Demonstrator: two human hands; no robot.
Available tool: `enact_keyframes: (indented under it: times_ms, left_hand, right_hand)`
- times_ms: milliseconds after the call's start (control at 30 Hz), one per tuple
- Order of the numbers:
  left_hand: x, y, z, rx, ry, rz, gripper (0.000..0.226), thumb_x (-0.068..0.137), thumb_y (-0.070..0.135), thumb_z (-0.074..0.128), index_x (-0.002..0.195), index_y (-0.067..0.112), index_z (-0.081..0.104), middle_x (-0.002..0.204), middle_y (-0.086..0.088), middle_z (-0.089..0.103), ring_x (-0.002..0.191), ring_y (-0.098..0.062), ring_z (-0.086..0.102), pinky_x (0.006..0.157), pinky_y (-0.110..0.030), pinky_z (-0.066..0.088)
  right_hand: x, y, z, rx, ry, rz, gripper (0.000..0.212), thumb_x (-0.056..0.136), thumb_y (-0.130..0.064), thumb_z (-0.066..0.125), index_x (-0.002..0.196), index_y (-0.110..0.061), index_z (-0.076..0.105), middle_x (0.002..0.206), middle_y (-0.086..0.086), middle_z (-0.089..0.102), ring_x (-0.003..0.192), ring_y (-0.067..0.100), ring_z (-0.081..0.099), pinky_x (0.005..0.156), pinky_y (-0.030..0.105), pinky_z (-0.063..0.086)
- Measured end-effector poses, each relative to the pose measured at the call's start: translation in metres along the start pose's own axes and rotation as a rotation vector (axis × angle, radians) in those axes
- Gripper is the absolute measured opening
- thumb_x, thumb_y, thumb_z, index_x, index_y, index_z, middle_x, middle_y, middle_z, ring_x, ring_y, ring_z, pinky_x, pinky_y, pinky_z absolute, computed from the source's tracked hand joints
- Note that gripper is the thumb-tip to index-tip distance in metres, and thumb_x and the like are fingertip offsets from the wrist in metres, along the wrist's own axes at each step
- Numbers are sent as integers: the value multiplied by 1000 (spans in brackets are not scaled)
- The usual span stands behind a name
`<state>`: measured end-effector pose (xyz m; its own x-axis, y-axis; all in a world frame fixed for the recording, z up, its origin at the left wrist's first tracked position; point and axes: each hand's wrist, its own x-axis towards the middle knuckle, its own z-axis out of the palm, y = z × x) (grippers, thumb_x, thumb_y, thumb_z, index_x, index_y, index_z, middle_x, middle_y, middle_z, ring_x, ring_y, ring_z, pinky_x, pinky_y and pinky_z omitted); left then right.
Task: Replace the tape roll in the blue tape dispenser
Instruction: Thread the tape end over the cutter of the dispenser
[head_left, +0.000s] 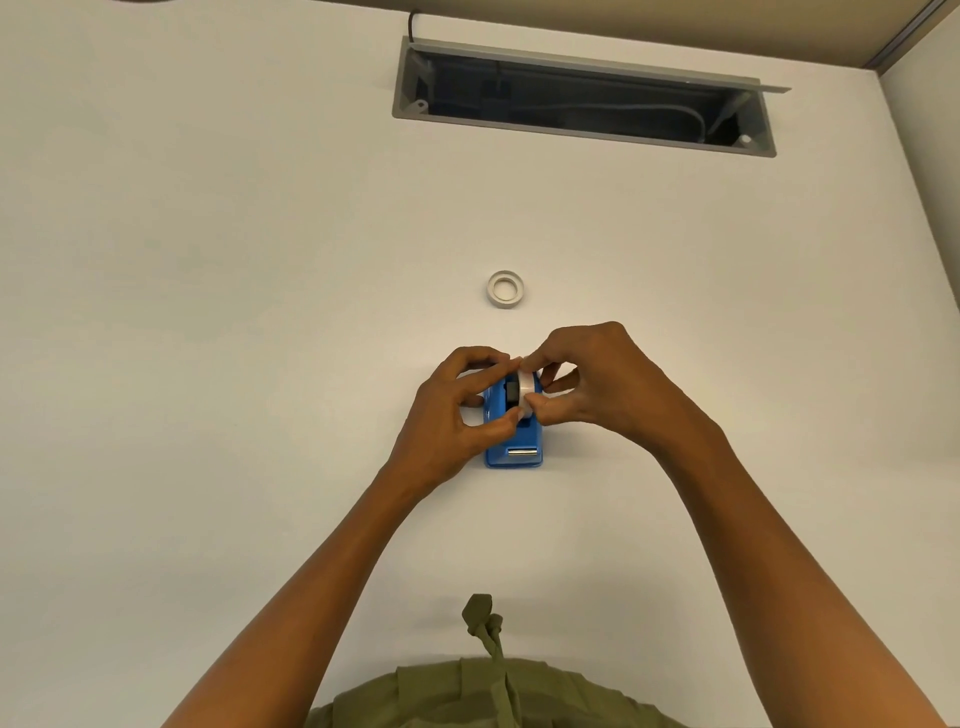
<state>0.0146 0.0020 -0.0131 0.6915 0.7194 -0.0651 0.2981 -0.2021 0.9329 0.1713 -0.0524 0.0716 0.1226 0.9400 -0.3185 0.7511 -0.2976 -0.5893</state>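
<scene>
The blue tape dispenser (514, 447) stands on the white table, its metal cutter at the near end. Above its cradle, both hands pinch a white tape roll (527, 391) held upright on edge, with a black hub (512, 391) showing on its left side. My left hand (457, 410) grips from the left with thumb and fingers. My right hand (587, 384) grips from the right and over the top. Whether the roll rests in the cradle I cannot tell. A second tape ring (505, 289) lies flat on the table beyond the hands.
A grey recessed cable tray (582, 98) with its lid open runs across the far part of the white table (260, 312). Olive green clothing with a knotted cord (485, 639) sits at the near edge.
</scene>
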Motion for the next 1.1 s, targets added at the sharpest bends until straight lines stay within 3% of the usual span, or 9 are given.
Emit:
enact_keyframes:
  times_ms: [500,700,933,1100]
  left_hand:
    - [0,1,0,12,0,-18,47,75,17,72,120,20,57,116,8,48,103,-8,50,80,-4,44]
    - [0,2,0,10,-1,-22,46,75,18,72,120,18,57,121,-1,52,107,-11,51,81,-13,49]
    - [0,1,-1,6,-12,-12,49,73,24,71,120,20,57,118,4,50,106,-9,51,80,-12,49]
    - [0,1,0,12,-4,-24,47,75,20,72,120,21,57,116,8,48,104,-8,50,80,-4,45]
  right_hand:
    - [2,4,0,24,14,-15,27,69,-8,75,95,-5,71,91,12,72,83,26,66,80,44,54]
    - [0,6,0,41,-4,-24,30,70,-10,75,98,-6,70,92,9,70,82,24,66,80,42,56]
    - [4,3,0,1,-5,-15,28,69,-10,75,97,-5,70,93,12,70,85,27,65,82,44,54]
    - [3,8,1,40,19,-25,26,70,-8,75,95,-6,71,90,10,72,80,24,67,79,43,55]
